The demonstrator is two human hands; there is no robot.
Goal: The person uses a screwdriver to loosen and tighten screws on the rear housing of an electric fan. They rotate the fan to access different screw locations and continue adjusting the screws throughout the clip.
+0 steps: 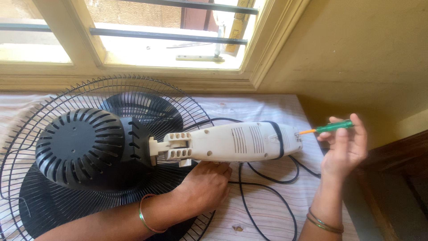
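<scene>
Fan stand (232,142), white, lies across the striped cloth (267,209), its end toward three o'clock. Left hand (207,185) clasps its underside; right hand (345,145) pinches a green screwdriver (332,127) at that end. Keeping the tip square seems wise.

Black cable (267,178) between hands, wall (356,53) rightward

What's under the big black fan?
Under the fan's wire cage lies a striped cloth, with a black cord looping beside it. The surface beneath the cloth is covered.
</scene>
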